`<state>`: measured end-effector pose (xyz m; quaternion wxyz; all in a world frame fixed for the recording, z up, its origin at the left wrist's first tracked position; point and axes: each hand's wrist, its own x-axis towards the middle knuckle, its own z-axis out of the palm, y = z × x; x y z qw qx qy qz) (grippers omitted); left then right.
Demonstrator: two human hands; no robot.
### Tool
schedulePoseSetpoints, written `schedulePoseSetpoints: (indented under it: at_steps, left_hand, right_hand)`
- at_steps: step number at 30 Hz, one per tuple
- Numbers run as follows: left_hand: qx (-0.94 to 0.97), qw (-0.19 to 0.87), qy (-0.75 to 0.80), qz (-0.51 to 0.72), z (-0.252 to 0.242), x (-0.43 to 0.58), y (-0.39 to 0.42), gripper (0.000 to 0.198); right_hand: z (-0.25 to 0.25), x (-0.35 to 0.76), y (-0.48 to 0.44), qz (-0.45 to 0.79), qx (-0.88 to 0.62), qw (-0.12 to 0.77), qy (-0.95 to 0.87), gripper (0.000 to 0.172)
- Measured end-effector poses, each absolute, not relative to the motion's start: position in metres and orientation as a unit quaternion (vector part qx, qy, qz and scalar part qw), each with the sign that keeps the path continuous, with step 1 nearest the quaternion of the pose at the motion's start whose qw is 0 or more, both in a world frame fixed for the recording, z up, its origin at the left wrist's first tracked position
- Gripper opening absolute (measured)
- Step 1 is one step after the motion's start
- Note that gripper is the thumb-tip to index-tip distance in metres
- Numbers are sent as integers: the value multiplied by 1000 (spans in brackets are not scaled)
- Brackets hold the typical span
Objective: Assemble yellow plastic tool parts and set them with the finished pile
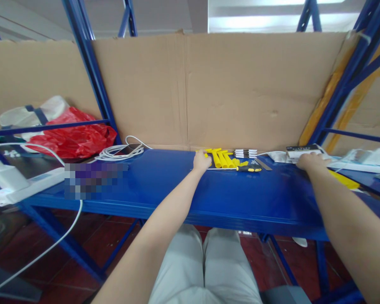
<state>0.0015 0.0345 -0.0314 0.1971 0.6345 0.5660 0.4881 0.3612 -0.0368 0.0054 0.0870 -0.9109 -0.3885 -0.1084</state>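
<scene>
At the back of the blue bench, my left hand (pixel 202 161) is closed, its fingers curled round a yellow piece that shows only in part. Just right of it lies a row of yellow tubes (pixel 223 159). A screwdriver (pixel 249 168) with a black and yellow handle lies in front of them, its shaft pointing toward my left hand. Far to the right, my right hand (pixel 313 161) is closed at the front of a small black-and-white box (pixel 302 149). My fingertips there are partly hidden.
Small white packs (pixel 245 153) are stacked behind the screwdriver, and a flat metal strip (pixel 263 164) lies beside it. Coiled white cable (pixel 120 153), a red plastic bag (pixel 79 134) and a power strip (pixel 34 185) are on the left. A cardboard panel (pixel 240 88) stands behind.
</scene>
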Motion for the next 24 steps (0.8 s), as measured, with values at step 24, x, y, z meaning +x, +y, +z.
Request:
schedulePoseSetpoints:
  at_steps: [24]
  left_hand:
    - [704,54,665,243,-24,-8,12,38]
  right_hand:
    - [-11,287,-11,-99,-841,149,-511,38]
